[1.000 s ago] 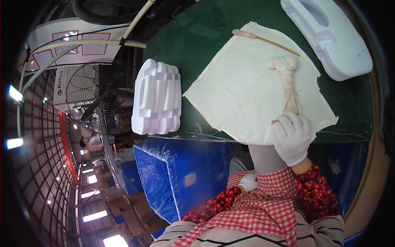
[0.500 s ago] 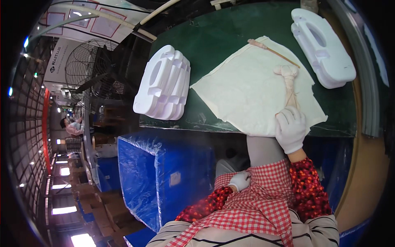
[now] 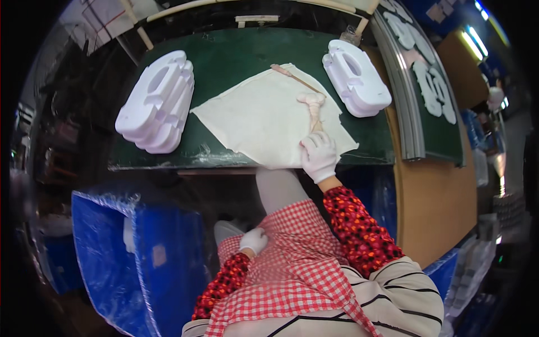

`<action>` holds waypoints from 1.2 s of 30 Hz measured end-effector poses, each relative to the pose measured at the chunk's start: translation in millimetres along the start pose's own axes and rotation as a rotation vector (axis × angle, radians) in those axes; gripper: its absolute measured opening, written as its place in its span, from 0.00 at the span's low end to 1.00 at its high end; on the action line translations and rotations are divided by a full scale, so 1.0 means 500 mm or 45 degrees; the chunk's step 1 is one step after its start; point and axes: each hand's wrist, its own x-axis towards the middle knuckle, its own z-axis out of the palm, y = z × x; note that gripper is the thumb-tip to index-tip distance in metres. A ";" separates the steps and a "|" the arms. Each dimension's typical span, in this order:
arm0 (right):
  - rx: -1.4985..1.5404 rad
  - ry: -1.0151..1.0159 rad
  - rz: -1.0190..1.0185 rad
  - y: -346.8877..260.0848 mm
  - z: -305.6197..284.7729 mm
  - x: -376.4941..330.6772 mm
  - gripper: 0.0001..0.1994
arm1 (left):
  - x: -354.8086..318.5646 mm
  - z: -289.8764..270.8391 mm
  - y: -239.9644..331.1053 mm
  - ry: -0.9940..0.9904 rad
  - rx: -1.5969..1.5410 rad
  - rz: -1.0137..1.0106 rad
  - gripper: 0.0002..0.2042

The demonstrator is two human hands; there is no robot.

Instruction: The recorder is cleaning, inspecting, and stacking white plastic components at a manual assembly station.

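My right hand (image 3: 318, 155), in a white glove, is closed around the handle of a cloth-wrapped tool (image 3: 312, 105) that lies on a cream cloth sheet (image 3: 264, 118) spread over the green table (image 3: 236, 53). A thin wooden stick (image 3: 295, 78) rests on the cloth just beyond the tool's head. My left hand (image 3: 253, 240), also gloved, sits low against my red checked apron (image 3: 292, 269), fingers curled, with nothing visible in it.
A stack of white moulded foam pieces (image 3: 157, 101) stands at the table's left, another stack (image 3: 355, 84) at its right. A curved rack with white shapes (image 3: 426, 90) runs along the right. A blue plastic-wrapped bin (image 3: 135, 253) stands below the table edge at left.
The view has swung to the left, so the table and cloth sit more central. My right hand stays on the tool's handle; my left hand remains at the apron.
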 end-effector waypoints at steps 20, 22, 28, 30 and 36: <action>-0.043 -0.263 0.078 0.018 0.019 0.011 0.05 | -0.119 -0.125 -0.149 0.649 -1.493 -0.200 0.06; -0.217 -0.426 0.238 0.002 0.018 0.042 0.03 | -0.116 -0.199 -0.170 0.799 -1.766 -0.135 0.06; 0.430 -0.288 0.464 -0.142 0.039 0.278 0.10 | -0.054 -0.535 -0.183 1.140 -1.638 0.104 0.07; 0.594 -0.260 0.317 -0.237 0.057 0.386 0.11 | -0.021 -0.647 -0.169 1.140 -1.621 0.104 0.09; 1.120 -0.417 0.120 -0.480 0.096 0.596 0.14 | 0.049 -0.840 -0.112 0.734 -1.680 -0.018 0.12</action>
